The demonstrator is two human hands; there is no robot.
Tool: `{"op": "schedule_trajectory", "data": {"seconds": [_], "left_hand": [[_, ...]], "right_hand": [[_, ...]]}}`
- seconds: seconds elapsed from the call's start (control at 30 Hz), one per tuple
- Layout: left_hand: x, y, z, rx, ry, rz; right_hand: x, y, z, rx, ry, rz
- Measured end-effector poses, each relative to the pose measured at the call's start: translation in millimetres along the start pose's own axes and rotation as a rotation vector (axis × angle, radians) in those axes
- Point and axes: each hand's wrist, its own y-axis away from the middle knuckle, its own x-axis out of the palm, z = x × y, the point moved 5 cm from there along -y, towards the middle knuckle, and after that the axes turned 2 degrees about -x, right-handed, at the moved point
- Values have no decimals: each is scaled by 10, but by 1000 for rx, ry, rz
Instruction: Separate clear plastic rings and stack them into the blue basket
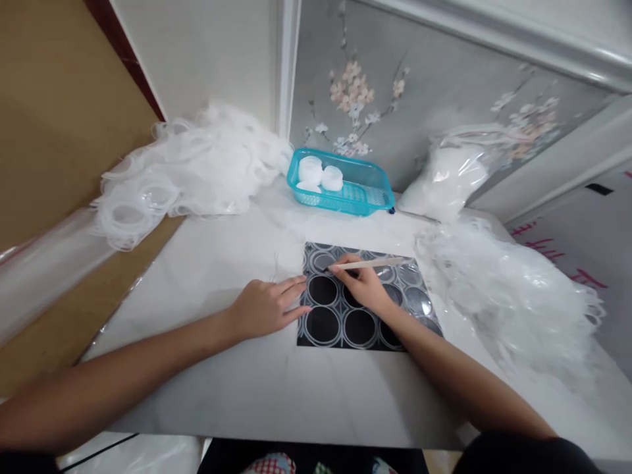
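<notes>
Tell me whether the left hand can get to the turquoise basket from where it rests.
Probably yes: the left hand lies flat at the black sheet's edge, and only bare table lies between it and the turquoise basket.

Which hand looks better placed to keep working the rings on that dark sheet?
Probably the right hand: it holds the thin pale stick over the black sheet of circles, while the left hand lies flat at its edge.

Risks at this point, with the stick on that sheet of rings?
1. The left hand pins only the left edge of the dark sheet; the far side might lift or slide as the stick in the right hand pries.
2. The loose plastic heap overlaps the sheet's right edge and may snag the right forearm.
</notes>
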Motion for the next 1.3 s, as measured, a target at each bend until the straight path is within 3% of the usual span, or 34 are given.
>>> {"op": "schedule_trajectory", "data": {"seconds": [0.23, 0.43, 0.67, 0.8, 0.9, 1.0, 1.07, 1.2, 1.23, 1.3], "left_hand": [[41, -185, -185, -72, -182, 201], [82, -294, -241, -91, -175, 193], [106, -260, -230, -171, -106, 188], [59, -285, -229, -156, -69, 204], [11, -331, -211, -133, -26, 246], [-26, -362, -181, -148, 5, 292], [-49, -366, -162, -172, 33, 302], [-88, -353, -125, -181, 48, 304], [-98, -355, -114, -179, 42, 301], [-118, -380, -104, -183, 24, 283]], "right_hand": [[109, -13, -71, -10, -65, 18], [111, -10, -72, -20, -72, 3], [136, -22, -73, -64, -5, 3], [186, 101, 40, -193, 234, 20], [289, 198, 195, -379, 465, 143], [243, 79, 258, -430, 580, 205], [17, -153, 215, -313, 606, 68], [-662, -406, -1, 57, 469, -458], [-753, -373, -44, 82, 410, -510], [-775, -242, -112, 57, 259, -442]]}}
